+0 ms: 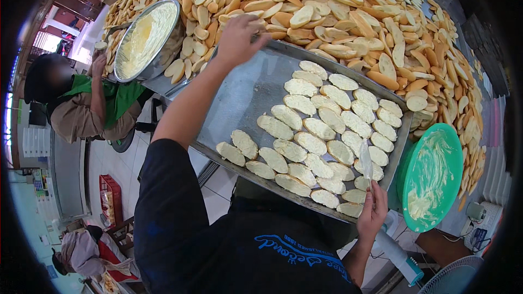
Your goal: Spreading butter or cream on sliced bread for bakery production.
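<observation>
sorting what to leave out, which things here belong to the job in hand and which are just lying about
In use:
- spreader in the right hand
- metal tray
- coated bread slices
- bread pile
- green bowl of spread
- metal bowl

Seemingly apart:
- red crate
- fan

This looks like a bakery workroom: a great heap of bread slices (305, 5) across the top, coated slices (310, 142) on a metal tray (239, 92) at centre, an aproned co-worker (114, 100) at left.
</observation>
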{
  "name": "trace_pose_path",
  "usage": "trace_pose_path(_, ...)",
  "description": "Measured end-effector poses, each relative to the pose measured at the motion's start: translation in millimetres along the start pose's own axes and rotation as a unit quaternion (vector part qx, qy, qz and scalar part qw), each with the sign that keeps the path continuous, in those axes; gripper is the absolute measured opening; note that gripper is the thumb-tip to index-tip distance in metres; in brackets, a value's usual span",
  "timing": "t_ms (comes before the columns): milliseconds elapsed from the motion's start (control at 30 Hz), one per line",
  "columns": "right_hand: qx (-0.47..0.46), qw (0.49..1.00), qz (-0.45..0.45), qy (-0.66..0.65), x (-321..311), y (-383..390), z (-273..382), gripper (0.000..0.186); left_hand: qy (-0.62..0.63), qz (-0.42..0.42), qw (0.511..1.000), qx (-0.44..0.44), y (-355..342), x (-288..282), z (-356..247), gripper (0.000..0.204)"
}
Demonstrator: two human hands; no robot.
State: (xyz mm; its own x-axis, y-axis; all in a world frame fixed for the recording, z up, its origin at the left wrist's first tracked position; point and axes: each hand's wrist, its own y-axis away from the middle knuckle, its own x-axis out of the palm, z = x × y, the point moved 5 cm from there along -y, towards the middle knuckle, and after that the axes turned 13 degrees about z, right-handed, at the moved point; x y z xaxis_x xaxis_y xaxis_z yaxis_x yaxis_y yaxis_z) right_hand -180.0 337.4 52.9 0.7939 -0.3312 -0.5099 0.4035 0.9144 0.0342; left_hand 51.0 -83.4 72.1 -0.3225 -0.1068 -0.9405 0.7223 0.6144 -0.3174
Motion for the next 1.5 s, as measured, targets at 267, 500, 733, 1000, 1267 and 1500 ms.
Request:
trace_pose_path(267,0.009,1.000,-0.001,0.005,0.3,-7.6,-0.3,0.027,-0.019,0.128,0.985,-0.112,-99.0,1.3,60.2,0.023)
trace_pose_path(500,0.018,0.999,0.005,0.036,-4.2,-3.2,-9.7,0.025,-0.111,0.266,0.950,-0.122,-118.0,31.6,74.4,0.025)
trace_pose_path(733,0.012,0.999,-0.006,0.029,-2.8,-10.5,-3.6,0.026,-0.131,0.264,0.950,-0.099,-125.8,30.5,69.9,0.027)
trace_pose_path(1000,0.014,1.000,-0.019,0.016,-3.1,-8.3,-4.6,0.026,-0.152,0.279,0.946,-0.070,-127.6,18.1,65.9,0.046)
trace_pose_path(1267,0.020,1.000,0.006,0.022,-4.5,-8.2,-4.5,0.024,0.471,0.209,0.825,-0.235,-110.8,0.3,93.2,0.033)
trace_pose_path(1500,0.003,0.999,0.010,0.035,-4.7,-5.5,-0.8,0.024,0.643,0.180,0.700,-0.253,-96.5,-4.6,74.9,0.031)
